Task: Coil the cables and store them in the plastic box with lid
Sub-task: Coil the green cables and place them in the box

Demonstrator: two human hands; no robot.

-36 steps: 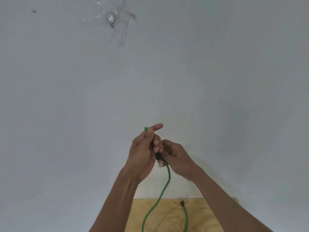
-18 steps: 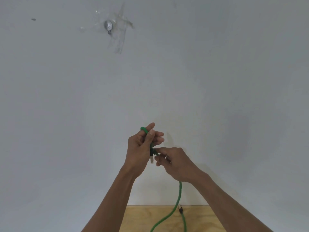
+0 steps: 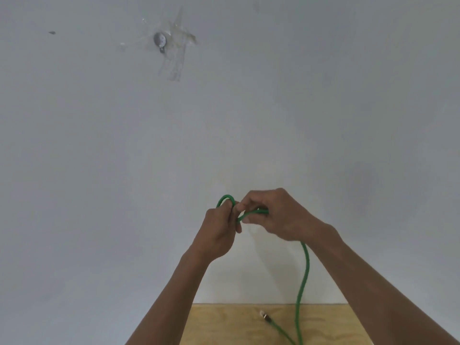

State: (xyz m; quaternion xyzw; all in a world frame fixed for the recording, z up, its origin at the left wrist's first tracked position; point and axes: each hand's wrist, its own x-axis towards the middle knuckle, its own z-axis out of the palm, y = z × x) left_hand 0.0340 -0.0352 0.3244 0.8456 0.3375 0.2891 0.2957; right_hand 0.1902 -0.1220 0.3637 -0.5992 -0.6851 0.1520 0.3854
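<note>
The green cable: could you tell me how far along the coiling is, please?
Barely begun: one small loop of the green cable is pinched between the left hand and right hand. Most of it hangs to the wooden table, connector loose. No box is visible.

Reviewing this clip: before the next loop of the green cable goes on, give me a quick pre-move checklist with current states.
1. Left hand has a grip on the first loop of the green cable: ok.
2. Right hand pinches the cable beside it: ok.
3. Slack hangs free to the wooden table: ok.
4. Free connector lies loose on the table: ok.
5. Plastic box within reach: cannot tell, out of view.
</note>
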